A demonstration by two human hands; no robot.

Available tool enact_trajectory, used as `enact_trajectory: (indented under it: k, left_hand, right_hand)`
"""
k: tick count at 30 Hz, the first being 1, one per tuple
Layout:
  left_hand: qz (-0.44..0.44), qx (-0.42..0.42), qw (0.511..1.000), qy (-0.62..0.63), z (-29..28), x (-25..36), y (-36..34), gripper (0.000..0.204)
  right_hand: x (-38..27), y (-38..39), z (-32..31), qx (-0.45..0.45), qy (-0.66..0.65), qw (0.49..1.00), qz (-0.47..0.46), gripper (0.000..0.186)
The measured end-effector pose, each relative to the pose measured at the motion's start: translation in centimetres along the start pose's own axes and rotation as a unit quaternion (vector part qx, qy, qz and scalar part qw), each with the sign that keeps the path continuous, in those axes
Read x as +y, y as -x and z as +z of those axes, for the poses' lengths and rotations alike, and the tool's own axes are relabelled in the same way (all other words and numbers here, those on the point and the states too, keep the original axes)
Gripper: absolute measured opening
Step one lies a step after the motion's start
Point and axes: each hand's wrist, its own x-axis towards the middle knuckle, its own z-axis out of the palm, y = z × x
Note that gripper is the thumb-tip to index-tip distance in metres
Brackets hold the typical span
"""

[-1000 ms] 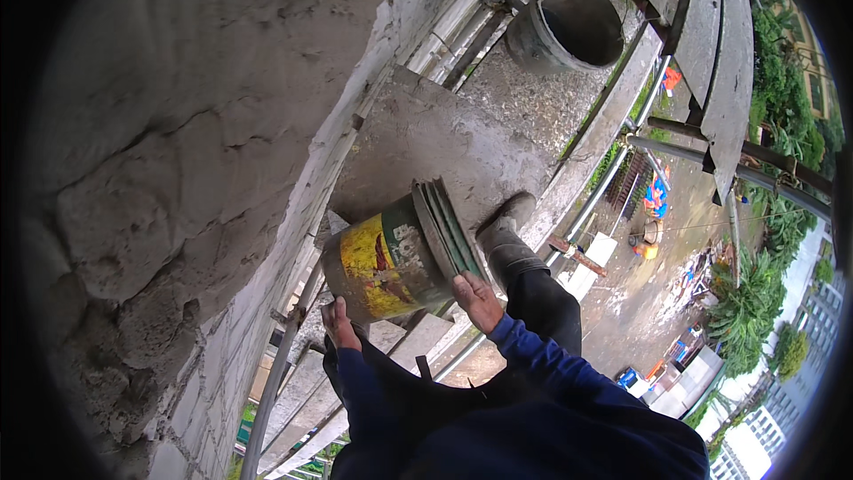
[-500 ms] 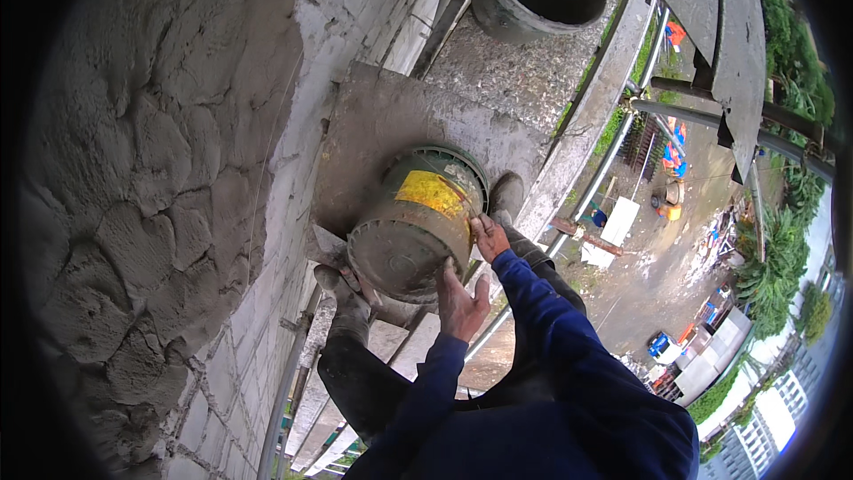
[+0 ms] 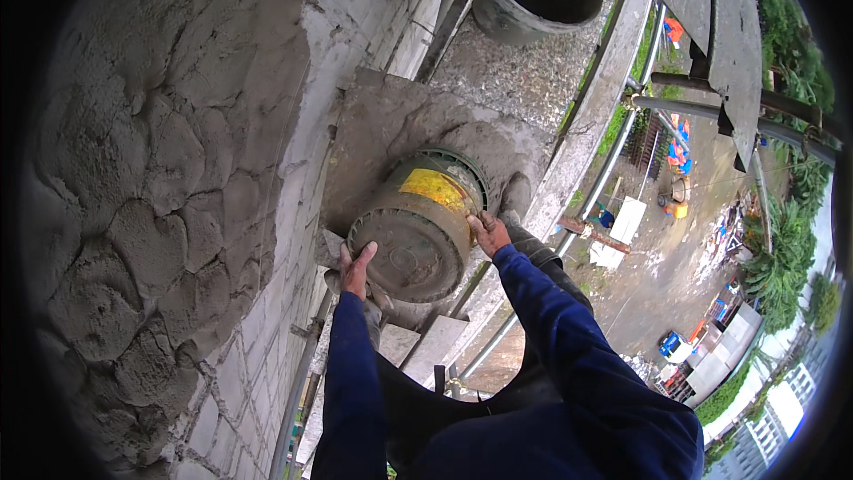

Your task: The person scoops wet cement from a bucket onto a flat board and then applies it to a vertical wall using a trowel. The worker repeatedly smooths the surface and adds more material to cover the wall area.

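A green-grey, mortar-smeared bucket (image 3: 410, 253) with a yellow label lies tipped over on a mortar-coated board (image 3: 360, 138), its round base toward me. Its mouth points away, so the inside is hidden. At the left edge of the base my left hand (image 3: 355, 268) grips the bucket, thumb and fingers curled on the edge. My right hand (image 3: 488, 234) is closed on the bucket's right side, beside the label. Grey wet mortar lies on the board around the far rim.
Rough mortar (image 3: 160, 169) covers the block wall (image 3: 235, 382) at left. Beyond the board stands another bucket (image 3: 533, 31). Scaffold planks (image 3: 595, 93) and a metal rail (image 3: 613, 156) run along the right, above a muddy yard (image 3: 666, 258) far below. My boots flank the tipped bucket.
My left hand has moved left, from the lower right of the bucket's base to its left edge. My right hand stays on the right side, and the bucket has hardly moved.
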Motion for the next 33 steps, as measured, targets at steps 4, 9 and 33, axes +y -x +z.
enact_trajectory:
  k: [4, 9, 33]
  left_hand:
    - [0.022, -0.065, 0.993, 0.097, -0.5, 1.0, 3.2, 0.092]
    - [0.077, -0.119, 0.984, 0.112, -6.4, 7.0, 12.1, 0.079]
    - [0.004, 0.052, 0.982, 0.180, -7.5, 4.1, -0.1, 0.068]
  right_hand:
    - [-0.1, 1.9, -1.7, 0.030, 0.020, 0.999, -0.014, 0.040]
    - [-8.7, 8.7, -4.2, 0.007, -0.040, 0.999, -0.017, 0.038]
    - [-10.7, -2.8, 5.6, -0.117, 0.038, 0.992, 0.009, 0.072]
